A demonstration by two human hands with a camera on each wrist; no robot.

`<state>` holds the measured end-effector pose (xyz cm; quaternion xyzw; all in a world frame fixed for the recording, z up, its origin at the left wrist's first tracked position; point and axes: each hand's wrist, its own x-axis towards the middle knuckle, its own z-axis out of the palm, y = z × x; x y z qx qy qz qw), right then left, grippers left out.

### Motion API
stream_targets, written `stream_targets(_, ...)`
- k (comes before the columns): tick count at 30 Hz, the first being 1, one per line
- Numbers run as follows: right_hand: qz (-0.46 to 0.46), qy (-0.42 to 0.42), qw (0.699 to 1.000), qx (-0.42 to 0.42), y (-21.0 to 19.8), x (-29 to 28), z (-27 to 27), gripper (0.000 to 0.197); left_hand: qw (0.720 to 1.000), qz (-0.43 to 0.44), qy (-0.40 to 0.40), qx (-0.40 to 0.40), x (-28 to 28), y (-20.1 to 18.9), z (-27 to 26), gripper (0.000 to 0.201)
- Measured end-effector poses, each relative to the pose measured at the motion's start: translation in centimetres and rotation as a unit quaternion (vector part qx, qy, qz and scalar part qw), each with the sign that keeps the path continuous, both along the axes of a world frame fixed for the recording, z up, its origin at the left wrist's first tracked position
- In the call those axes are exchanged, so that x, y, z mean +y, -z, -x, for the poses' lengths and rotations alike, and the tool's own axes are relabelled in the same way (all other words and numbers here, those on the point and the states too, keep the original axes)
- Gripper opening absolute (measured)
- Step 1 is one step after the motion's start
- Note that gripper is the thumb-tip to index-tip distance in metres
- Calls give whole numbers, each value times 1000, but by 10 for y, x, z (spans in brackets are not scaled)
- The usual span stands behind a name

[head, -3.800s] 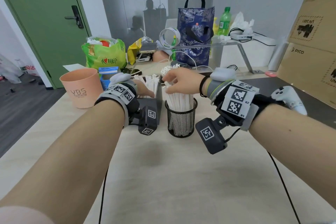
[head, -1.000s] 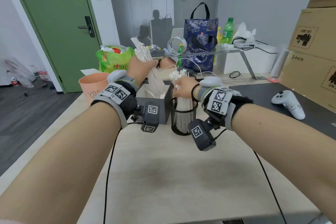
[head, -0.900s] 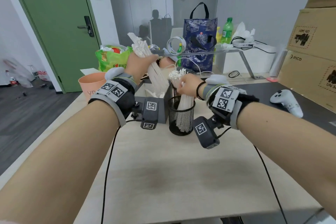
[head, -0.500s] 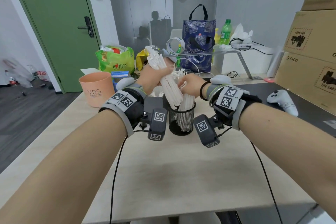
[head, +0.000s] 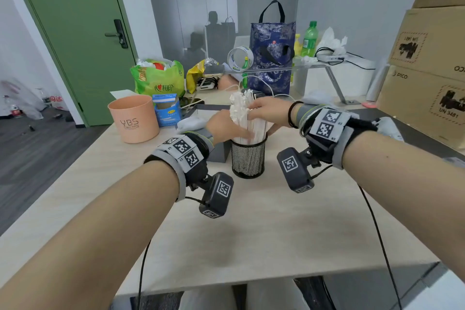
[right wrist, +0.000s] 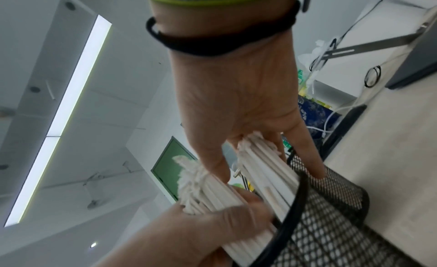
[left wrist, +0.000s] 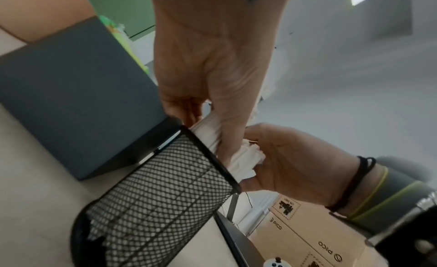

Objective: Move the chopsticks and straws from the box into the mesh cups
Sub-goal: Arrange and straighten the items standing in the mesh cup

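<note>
A black mesh cup (head: 247, 158) stands mid-table, packed with white paper-wrapped sticks (head: 241, 113) that rise well above its rim. My left hand (head: 239, 133) grips one bundle of them from the left, its lower ends inside the cup. My right hand (head: 254, 118) holds the other sticks from the right, thumb and fingers around them. In the left wrist view the left hand's fingers (left wrist: 227, 140) wrap the bundle (left wrist: 205, 128) just above the cup (left wrist: 160, 201). The dark grey box (head: 216, 151) stands behind and left of the cup; its inside is hidden.
A pink cup (head: 133, 118) and a small blue carton (head: 167, 109) stand at the left. Green bag (head: 158, 80), blue tote (head: 271, 53) and clutter fill the back. Cardboard boxes (head: 427, 70) and a white controller (head: 387, 128) sit at the right.
My left hand lifted a bundle of wrapped sticks out of the box, carried it right and lowered it into the mesh cup. My right hand stayed at the cup, holding the sticks there.
</note>
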<state>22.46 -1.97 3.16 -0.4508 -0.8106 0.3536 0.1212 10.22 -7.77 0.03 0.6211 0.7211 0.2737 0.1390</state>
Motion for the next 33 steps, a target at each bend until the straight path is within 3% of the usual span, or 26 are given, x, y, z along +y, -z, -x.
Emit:
stream_targets(2,17,0,1000,-8,-4,-4,-4,44,1000,13,14,19,1,-4,-2,55)
stream_targets(5,62,5,998,18,-1,-4,-10,48,994,-51,19,-92,3,-13,0,37)
stream_targets(7,101,14,992,71,2,-4,-14,43,986,-92,45,-131,1,-16,2,54)
stream_targets(9,109,16,988,105,3,-7,-16,34,989,-93,80,-87,0,-17,0,68)
stream_targets(10,105,14,988,108,3,-9,-18,35,992,-72,96,-39,-1,-17,-3,64)
stream_targets(12,91,5,992,88,3,-12,-21,44,991,-25,119,51,-2,-14,-9,45)
stream_targets(14,71,-24,996,53,5,-12,-22,50,991,-35,103,72,-2,-14,-13,40)
stream_targets(16,28,-54,998,8,8,-10,-21,58,994,-57,86,44,-2,-15,-12,40)
stream_targets(19,-63,-91,993,-35,11,-11,-15,61,994,-8,106,-5,-2,-14,-12,40)
stream_targets(21,-104,-102,989,-16,15,-10,-7,62,994,13,103,-31,-3,-17,-11,44)
stream_targets(23,-124,-65,990,13,21,-9,-2,83,993,1,98,-65,-3,-23,-8,48)
stream_targets(26,-169,-12,985,33,35,-5,10,95,990,-53,49,-119,5,-38,3,48)
stream_targets(29,-194,16,981,16,39,3,22,75,974,-29,41,-220,14,-40,27,41)
stream_targets(33,-180,30,983,25,38,20,21,62,977,-46,-94,-188,26,-38,72,19)
